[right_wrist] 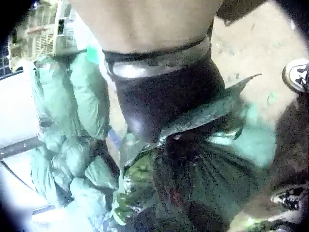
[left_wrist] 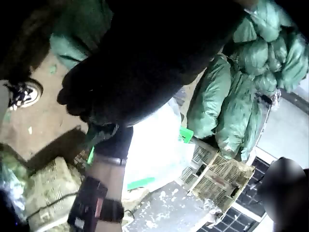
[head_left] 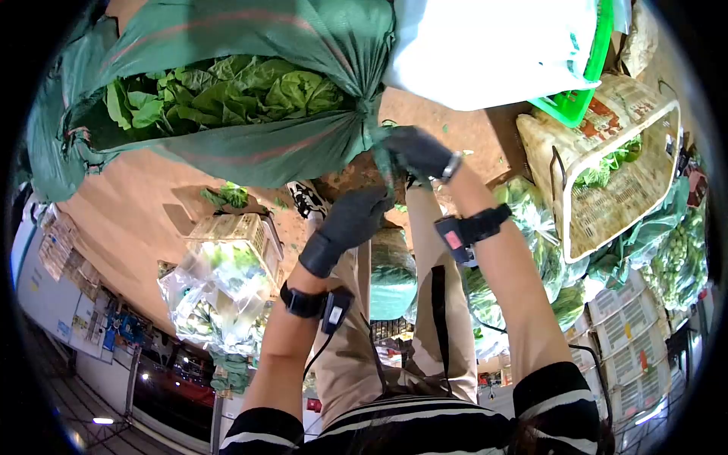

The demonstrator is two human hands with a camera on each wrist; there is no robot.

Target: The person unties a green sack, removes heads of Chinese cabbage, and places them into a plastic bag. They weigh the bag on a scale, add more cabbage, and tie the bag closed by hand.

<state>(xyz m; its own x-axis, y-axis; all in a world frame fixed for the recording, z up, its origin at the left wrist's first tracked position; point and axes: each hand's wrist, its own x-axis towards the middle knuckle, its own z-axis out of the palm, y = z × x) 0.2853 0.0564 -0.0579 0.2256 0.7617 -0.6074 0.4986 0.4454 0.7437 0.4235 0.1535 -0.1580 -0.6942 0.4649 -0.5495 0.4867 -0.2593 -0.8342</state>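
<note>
A long green plastic bag (head_left: 250,163) lies on the floor in the head view, with leafy greens (head_left: 227,95) showing through a wide slit along its side. Its right end is gathered tightly into a bunched neck. My right hand (head_left: 419,153), in a black glove, grips the loose green tail beyond that neck. Just below and to the left, my gloved left hand (head_left: 355,216) has its fingers curled at the hanging end of the same tail. The right wrist view shows the right glove (right_wrist: 164,96) against the gathered plastic (right_wrist: 207,179); the glove hides its fingertips.
A white sheet (head_left: 485,53) over a green crate (head_left: 584,98) stands at the upper right, beside a tipped cream basket (head_left: 546,167). Bagged vegetables (head_left: 216,296) stand lower left. Several filled green bags (left_wrist: 210,99) lie piled in the left wrist view.
</note>
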